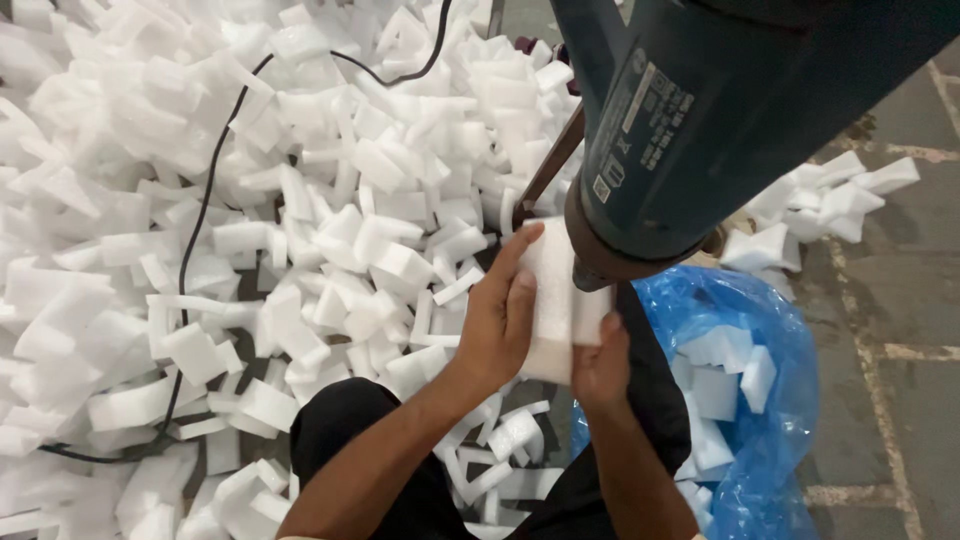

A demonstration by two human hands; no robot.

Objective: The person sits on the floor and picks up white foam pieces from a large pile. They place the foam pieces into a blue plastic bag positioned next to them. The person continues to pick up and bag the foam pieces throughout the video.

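Blue plastic bag (775, 330) near right w/ foam bits. Both hands, left hand (500, 320) and right hand (600, 362), pinch a white foam block (556, 300) under the teal heat gun (690, 110), center.

Matt white foam block (555, 300) (glossy blue plastic bag (770, 320))

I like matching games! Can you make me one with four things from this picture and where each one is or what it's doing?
Things:
1. white foam block
2. blue plastic bag
3. black cable
4. dark teal heat tool

Places or states:
A. snaking over the foam pile
B. held in both hands
C. mounted above the hands, nozzle pointing down
D. lying open on the right, foam pieces inside

Pairs: 1-B, 2-D, 3-A, 4-C
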